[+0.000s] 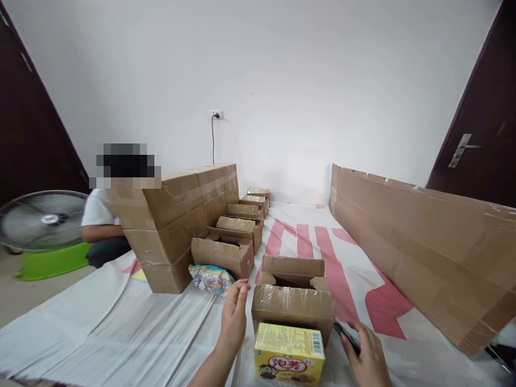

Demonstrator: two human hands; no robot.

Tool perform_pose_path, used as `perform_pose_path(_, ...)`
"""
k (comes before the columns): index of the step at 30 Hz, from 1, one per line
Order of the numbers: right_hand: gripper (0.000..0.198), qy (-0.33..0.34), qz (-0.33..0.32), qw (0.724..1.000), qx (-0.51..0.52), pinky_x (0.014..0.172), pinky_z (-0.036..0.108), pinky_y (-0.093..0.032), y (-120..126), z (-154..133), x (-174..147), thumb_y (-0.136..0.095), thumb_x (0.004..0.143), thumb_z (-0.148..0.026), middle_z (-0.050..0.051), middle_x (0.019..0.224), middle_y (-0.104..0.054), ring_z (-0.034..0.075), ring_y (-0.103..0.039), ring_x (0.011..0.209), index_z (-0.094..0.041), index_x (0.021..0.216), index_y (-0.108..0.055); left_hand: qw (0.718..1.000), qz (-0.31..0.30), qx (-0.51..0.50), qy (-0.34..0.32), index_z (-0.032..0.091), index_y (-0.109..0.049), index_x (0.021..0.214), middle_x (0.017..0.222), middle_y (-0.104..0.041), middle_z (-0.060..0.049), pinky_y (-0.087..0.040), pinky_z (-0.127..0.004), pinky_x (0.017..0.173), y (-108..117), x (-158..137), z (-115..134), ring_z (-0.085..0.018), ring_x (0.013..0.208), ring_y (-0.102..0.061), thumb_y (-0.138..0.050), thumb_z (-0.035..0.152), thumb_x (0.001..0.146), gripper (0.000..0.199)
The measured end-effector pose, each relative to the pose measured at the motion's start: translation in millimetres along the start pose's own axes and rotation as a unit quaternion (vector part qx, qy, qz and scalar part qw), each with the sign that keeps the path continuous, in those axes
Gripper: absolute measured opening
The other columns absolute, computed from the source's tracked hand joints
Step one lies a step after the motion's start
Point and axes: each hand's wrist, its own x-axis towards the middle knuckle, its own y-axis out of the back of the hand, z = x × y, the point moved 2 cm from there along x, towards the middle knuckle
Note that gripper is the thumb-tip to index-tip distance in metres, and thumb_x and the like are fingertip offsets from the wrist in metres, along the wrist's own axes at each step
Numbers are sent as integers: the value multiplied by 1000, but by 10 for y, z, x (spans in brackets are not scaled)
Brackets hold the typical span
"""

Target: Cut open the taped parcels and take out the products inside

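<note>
One open carton (292, 301), interior shadowed, behind yellow box (289, 352).

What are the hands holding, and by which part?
The right hand holds a slim black pen-like object around its near half; the left hand appears empty.

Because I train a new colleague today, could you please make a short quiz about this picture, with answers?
1. Which hand holds the slim black rod-shaped object?
2. True or false: the yellow printed carton stands nearer to the camera than the open brown cardboard box directly behind it.
3. Choose: where is the patterned blue plastic bag? A) inside that box; B) on the white-and-pink cloth sheet; C) on top of the carton.

Key: 1. the right hand; 2. true; 3. B.
</note>
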Motion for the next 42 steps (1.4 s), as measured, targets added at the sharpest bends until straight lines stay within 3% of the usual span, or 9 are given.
perform_pose_path(4, 40, 34, -20, 996, -79, 80, 44, -53, -238, 82, -267, -51, 83, -50, 13, 105, -71, 30, -66, 96, -18, 104, -63, 998, -37, 23, -45, 19, -58, 98, 91, -65, -6, -51, -35, 79, -32, 403, 241, -22, 87, -63, -48, 47, 85, 32)
perform_pose_path(7, 38, 58, -46, 989, -124, 83, 45, -52, -290, 55, -341, -55, 80, -43, 12, 112, -70, 30, -65, 101, -20, 108, -65, 991, -93, 56, -81, 20, -57, 114, 109, -66, -8, -47, -38, 90, -171, 679, 386, -24, 103, -61, -61, 35, 76, 41)
perform_pose_path(9, 38, 62, -64, 986, -142, 84, 44, -52, -288, 61, -340, -56, 79, -41, 11, 114, -70, 30, -65, 102, -21, 109, -66, 983, -129, 84, -100, 21, -60, 114, 115, -65, -8, -43, -41, 96, -257, 773, 423, -26, 110, -58, -68, 23, 66, 49)
perform_pose_path(12, 38, 75, -82, 982, -154, 83, 42, -53, -285, 118, -338, -56, 81, -43, 10, 115, -70, 30, -66, 103, -23, 112, -66, 967, -190, 117, -121, 22, -70, 83, 89, -70, -3, -46, -38, 87, -301, 733, 411, -24, 92, -61, -63, 9, 60, 27)
perform_pose_path(14, 39, 92, -83, 980, -157, 82, 41, -53, -294, 155, -352, -56, 81, -44, 10, 115, -70, 29, -66, 102, -23, 112, -66, 957, -220, 131, -135, 23, -68, 65, 76, -67, -2, -47, -35, 80, -261, 621, 397, -21, 82, -60, -57, 5, 61, 22)
perform_pose_path(23, 37, 113, -73, 979, -156, 83, 40, -53, -314, 156, -383, -57, 82, -41, 11, 116, -69, 28, -66, 103, -23, 114, -63, 919, -311, 174, -170, 27, -71, 63, 89, -69, -4, -47, -34, 80, -106, 379, 523, -22, 91, -59, -55, 6, 66, 26)
perform_pose_path(36, 35, 111, -99, 975, -168, 84, 38, -52, -255, 51, -324, -56, 84, -42, 9, 115, -70, 27, -66, 103, -22, 111, -66, 942, -287, 115, -134, 25, -67, 69, 85, -69, -3, -45, -34, 84, -220, 473, 327, -22, 89, -59, -52, 5, 63, 26)
perform_pose_path(39, 36, 118, -97, 973, -175, 84, 38, -52, -251, 30, -319, -56, 84, -42, 9, 116, -69, 27, -66, 103, -21, 111, -67, 961, -248, 68, -102, 24, -65, 70, 93, -69, -4, -44, -37, 90, -232, 437, 198, -24, 97, -59, -57, 10, 65, 17)
perform_pose_path(42, 34, 124, -91, 970, -187, 83, 36, -53, -263, 30, -323, -57, 83, -40, 9, 116, -69, 25, -66, 102, -22, 110, -67, 985, -169, 11, -36, 22, -63, 90, 113, -64, -8, -44, -41, 94, -195, 395, -8, -26, 111, -56, -65, 25, 68, 22)
